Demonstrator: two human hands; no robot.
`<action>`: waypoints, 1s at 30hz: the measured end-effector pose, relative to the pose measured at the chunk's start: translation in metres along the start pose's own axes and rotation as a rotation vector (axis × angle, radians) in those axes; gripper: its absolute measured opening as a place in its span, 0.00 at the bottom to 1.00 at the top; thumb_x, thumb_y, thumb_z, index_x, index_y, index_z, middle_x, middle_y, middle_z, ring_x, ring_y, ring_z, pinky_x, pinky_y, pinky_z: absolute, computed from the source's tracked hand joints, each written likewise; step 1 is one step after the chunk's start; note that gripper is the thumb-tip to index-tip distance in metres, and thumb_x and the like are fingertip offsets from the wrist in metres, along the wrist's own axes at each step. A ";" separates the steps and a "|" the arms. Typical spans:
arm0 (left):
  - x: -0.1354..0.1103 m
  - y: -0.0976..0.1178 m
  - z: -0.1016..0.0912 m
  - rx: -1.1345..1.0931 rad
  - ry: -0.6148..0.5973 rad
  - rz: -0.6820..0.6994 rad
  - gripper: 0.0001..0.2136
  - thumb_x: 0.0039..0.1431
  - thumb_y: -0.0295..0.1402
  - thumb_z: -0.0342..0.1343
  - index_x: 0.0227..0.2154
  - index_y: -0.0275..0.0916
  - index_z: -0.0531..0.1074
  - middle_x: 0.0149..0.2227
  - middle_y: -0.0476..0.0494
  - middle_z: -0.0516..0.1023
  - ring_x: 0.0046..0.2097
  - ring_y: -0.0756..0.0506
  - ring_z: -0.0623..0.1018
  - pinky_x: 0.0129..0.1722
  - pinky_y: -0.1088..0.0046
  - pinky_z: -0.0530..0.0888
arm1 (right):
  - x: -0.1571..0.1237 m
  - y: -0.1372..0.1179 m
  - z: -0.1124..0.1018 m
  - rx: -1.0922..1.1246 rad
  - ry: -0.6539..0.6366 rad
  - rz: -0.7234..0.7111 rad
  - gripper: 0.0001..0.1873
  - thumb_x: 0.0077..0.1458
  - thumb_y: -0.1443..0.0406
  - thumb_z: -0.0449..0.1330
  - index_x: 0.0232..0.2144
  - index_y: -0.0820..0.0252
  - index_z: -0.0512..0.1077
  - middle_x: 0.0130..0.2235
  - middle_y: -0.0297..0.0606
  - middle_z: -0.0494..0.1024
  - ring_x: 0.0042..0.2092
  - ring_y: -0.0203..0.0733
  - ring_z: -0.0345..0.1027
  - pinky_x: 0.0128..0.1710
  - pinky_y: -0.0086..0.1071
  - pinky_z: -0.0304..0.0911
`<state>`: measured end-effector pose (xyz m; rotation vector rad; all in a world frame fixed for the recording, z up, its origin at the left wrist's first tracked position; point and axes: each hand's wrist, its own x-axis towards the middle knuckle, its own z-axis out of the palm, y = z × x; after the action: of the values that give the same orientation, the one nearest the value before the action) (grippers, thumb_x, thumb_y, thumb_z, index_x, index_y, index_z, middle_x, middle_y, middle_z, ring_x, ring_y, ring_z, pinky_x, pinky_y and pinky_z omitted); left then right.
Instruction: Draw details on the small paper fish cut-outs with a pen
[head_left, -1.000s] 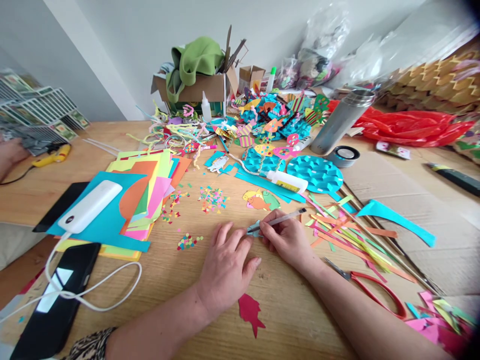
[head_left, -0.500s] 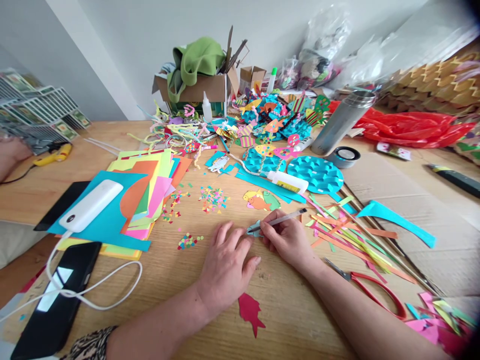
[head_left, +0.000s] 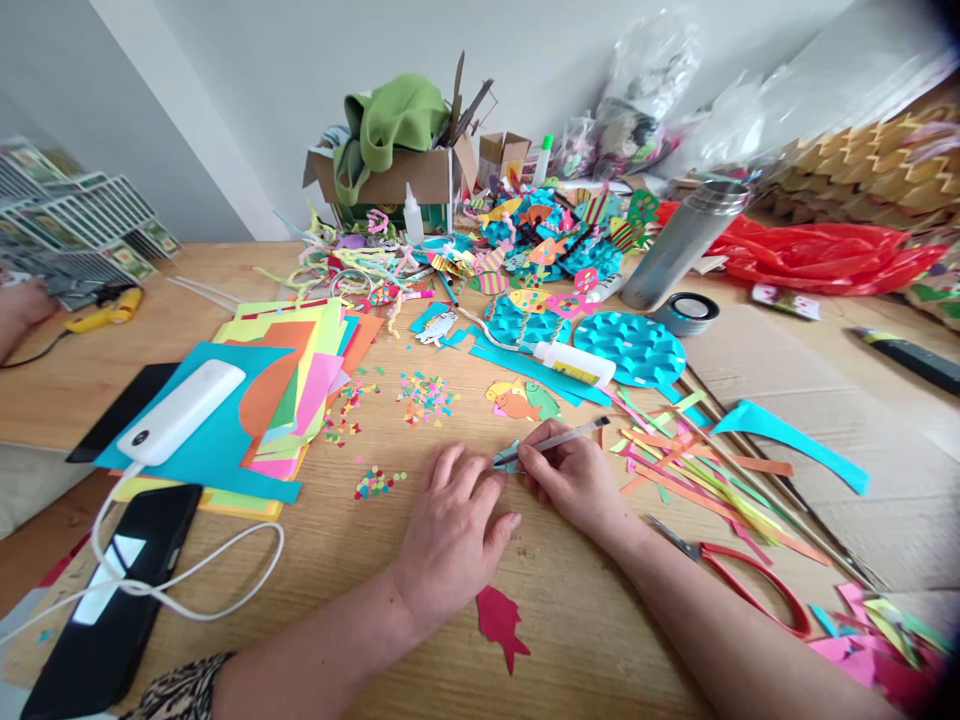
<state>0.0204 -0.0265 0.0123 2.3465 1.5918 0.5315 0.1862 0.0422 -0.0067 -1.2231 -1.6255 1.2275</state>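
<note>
Steadying the blue paper point(head_left: 512, 451) is presumably assigned to the spread, empty left hand point(head_left: 454, 520) beside it; over it, a pen point(head_left: 579, 432) is pinched by the right hand point(head_left: 574, 478).

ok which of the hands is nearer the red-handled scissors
Right. The right hand, holding a pen, is left of the red-handled scissors and slightly farther up the table; the left hand lies well beyond it, farther left.
</note>
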 end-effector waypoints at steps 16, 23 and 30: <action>0.001 0.000 0.000 -0.002 0.005 0.002 0.12 0.62 0.34 0.56 0.48 0.40 0.70 0.50 0.41 0.70 0.59 0.34 0.62 0.61 0.48 0.61 | 0.000 0.003 0.000 -0.009 0.026 0.008 0.11 0.57 0.61 0.57 0.24 0.58 0.66 0.19 0.31 0.69 0.16 0.33 0.61 0.16 0.27 0.55; 0.001 0.001 -0.001 -0.001 -0.002 0.000 0.12 0.63 0.34 0.56 0.48 0.40 0.70 0.50 0.41 0.70 0.59 0.34 0.62 0.61 0.48 0.61 | 0.000 0.003 0.000 0.005 0.029 0.010 0.11 0.58 0.61 0.57 0.25 0.58 0.66 0.19 0.31 0.70 0.16 0.33 0.61 0.16 0.26 0.55; 0.002 0.000 -0.001 -0.003 -0.004 -0.002 0.12 0.63 0.34 0.55 0.48 0.40 0.70 0.50 0.41 0.70 0.59 0.34 0.61 0.61 0.48 0.61 | 0.000 0.001 0.000 0.008 0.001 0.007 0.13 0.58 0.58 0.57 0.25 0.58 0.65 0.19 0.31 0.69 0.17 0.33 0.61 0.16 0.27 0.55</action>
<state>0.0201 -0.0250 0.0134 2.3421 1.5905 0.5280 0.1866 0.0422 -0.0080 -1.2252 -1.6149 1.2365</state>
